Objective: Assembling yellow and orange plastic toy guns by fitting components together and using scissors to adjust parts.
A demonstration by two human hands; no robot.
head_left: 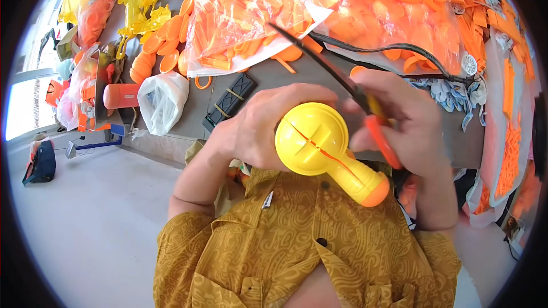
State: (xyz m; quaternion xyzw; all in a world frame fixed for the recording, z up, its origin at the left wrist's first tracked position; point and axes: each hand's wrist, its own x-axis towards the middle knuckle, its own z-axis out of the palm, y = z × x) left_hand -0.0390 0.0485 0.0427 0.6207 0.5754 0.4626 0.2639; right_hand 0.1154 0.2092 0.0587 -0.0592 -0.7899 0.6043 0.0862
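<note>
The left hand point(260, 122) is partly hidden behind the round head of the yellow toy point(313, 140), so its fingertips cannot be seen. The far end of the scissors' handle point(382, 140) disappears inside the right hand point(402, 120). Inside the clear bags point(251, 11) on the far worktop point(262, 80), the orange pieces blur together and their shapes cannot be told. The orange parts point(508, 154) at the right run into the dark rim. The white bag point(162, 100) hides its contents.
</note>
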